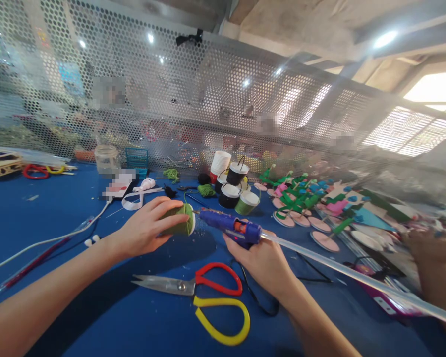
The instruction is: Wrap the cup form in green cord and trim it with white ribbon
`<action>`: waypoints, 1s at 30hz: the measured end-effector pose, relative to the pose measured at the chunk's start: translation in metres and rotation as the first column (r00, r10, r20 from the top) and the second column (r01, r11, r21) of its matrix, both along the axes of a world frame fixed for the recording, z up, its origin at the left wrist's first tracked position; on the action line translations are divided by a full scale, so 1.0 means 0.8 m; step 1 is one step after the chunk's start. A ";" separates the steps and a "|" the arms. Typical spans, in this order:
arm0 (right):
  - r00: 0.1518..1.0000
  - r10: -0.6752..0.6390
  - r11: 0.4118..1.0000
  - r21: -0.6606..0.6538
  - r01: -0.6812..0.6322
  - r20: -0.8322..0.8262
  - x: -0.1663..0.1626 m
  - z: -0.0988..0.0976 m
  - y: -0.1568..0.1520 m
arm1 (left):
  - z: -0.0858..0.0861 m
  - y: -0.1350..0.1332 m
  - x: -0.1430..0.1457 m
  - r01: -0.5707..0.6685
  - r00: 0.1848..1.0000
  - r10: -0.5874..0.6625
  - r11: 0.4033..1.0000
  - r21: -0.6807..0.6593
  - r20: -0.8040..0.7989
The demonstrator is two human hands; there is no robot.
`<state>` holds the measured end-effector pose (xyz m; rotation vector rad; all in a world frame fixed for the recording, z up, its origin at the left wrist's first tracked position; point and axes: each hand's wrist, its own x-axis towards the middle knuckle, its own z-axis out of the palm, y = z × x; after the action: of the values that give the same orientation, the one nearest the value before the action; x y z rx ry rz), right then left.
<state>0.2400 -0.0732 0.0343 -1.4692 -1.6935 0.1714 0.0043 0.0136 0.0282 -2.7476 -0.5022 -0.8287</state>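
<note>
A small cup wrapped in green yarn (182, 220) lies on its side in my left hand (144, 225), its white rim facing right. My right hand (265, 260) grips a blue hot glue gun (226, 224), with a long clear glue stick (338, 267) running out of its back to the right. The gun's nozzle is at the cup's rim; whether it touches, I cannot tell. Below both hands, scissors (182, 286) with one red and one yellow handle lie on the blue table (107, 317).
Wrapped black and green cups (232, 195) stand behind the gun. Paper plants on pink discs (301, 203) crowd the right, near another person's hand (434, 245). A phone (119, 184) with a white cable and a ribbon roll (146, 186) lie left. A perforated metal panel (193, 99) borders the back.
</note>
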 end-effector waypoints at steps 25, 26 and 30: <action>0.988 -0.139 0.902 -0.402 0.156 0.070 0.023 -0.029 0.045 | 0.008 -0.011 0.005 0.077 0.994 -0.071 0.995 -0.059 0.085; 0.986 -0.145 0.918 -0.359 0.165 0.082 0.021 -0.025 0.044 | 0.009 -0.014 0.007 0.090 0.993 -0.086 0.994 -0.054 0.077; 0.975 0.126 0.918 -0.352 -0.185 -0.184 0.002 -0.008 0.037 | 0.010 -0.029 0.015 0.141 0.989 -0.139 0.988 -0.060 0.046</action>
<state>0.2413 -0.0432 0.0283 -1.5376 -1.7090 0.7091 0.0164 -0.0097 0.0365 -2.8558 -0.3516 -0.9195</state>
